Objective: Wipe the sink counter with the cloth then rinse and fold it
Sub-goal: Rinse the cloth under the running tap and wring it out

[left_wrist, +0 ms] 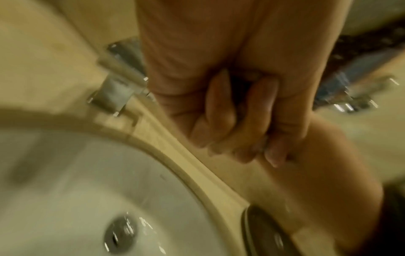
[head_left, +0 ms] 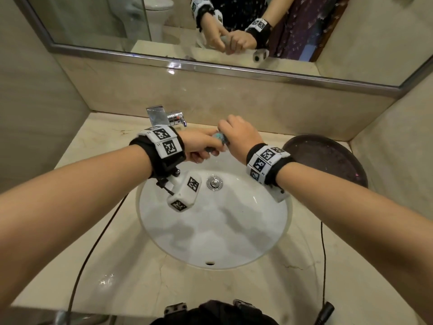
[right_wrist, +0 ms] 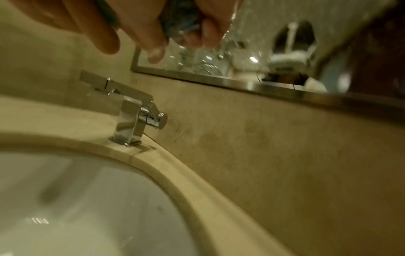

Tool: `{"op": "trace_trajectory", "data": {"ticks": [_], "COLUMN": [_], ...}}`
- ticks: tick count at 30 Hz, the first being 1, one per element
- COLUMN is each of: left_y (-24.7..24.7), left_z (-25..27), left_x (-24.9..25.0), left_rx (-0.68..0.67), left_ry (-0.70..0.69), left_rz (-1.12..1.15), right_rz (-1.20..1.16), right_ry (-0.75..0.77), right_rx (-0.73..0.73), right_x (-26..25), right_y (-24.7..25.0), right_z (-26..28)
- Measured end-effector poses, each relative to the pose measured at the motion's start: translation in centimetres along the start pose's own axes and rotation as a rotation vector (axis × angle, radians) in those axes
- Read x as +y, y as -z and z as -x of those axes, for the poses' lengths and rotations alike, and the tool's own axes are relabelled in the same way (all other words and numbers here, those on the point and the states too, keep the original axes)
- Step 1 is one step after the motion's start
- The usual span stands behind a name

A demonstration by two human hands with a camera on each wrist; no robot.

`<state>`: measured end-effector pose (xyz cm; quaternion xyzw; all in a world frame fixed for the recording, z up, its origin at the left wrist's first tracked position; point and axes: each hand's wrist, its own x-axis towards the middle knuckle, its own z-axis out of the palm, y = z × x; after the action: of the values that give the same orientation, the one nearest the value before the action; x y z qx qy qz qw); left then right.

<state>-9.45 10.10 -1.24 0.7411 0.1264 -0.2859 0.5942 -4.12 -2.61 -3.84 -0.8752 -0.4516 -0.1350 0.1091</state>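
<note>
A blue-grey cloth (head_left: 219, 139) is twisted into a tight roll above the far rim of the white sink (head_left: 246, 235). My left hand (head_left: 201, 146) grips its near end and my right hand (head_left: 236, 134) grips its far end, the two hands close together. In the right wrist view the wet cloth (right_wrist: 181, 22) shows between curled fingers (right_wrist: 151, 32). In the left wrist view my left hand (left_wrist: 236, 121) is a closed fist, and the cloth is mostly hidden inside it. The beige counter (head_left: 131, 266) surrounds the sink.
A chrome tap (head_left: 168, 116) stands at the back left of the sink, just beyond my left wrist. A dark round tray (head_left: 332, 158) lies on the counter at the right. A mirror (head_left: 164, 24) hangs above the backsplash. Cables trail over the counter's front.
</note>
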Motion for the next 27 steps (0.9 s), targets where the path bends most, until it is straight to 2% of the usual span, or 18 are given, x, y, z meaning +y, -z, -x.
{"op": "trace_trajectory", "data": {"ticks": [2, 4, 5, 9, 12, 18, 24, 27], "left_y": [-0.3, -0.5, -0.6, -0.3, 0.1, 0.7, 0.1, -0.2], "left_z": [-0.1, -0.3, -0.3, -0.8, -1.2, -1.9, -2.7, -3.0], "left_x": [0.2, 0.3, 0.4, 0.0, -0.5, -1.7, -2.2, -2.4], "left_rx": [0.131, 0.276, 0.325, 0.456, 0.516, 0.464, 0.469, 0.508], "left_ry": [0.002, -0.028, -0.046, -0.109, -0.176, -0.268, -0.357, -0.377], "left_rz": [-0.342, -0.733, -0.891, -1.292, -1.455, -1.650, -1.656, -1.640], "right_rz": [0.077, 0.163, 0.199, 0.134, -0.082, -0.645, -0.915, -0.867], "right_ry": [0.025, -0.049, -0.082, -0.236, -0.417, -0.765, -0.851, -0.820], "right_rx": [-0.099, -0.316, -0.365, -0.430, -0.512, -0.628, -0.665, -0.659], "right_x": [-0.1, -0.5, -0.7, -2.0, -2.4, -3.0, -2.4, -1.7], "right_y": [0.9, 1.6, 1.7, 1.5, 0.8, -0.4, -0.4, -0.3], "right_z": [-0.5, -0.6, -0.5, -0.8, -1.3, -0.9, 0.4, 0.6]}}
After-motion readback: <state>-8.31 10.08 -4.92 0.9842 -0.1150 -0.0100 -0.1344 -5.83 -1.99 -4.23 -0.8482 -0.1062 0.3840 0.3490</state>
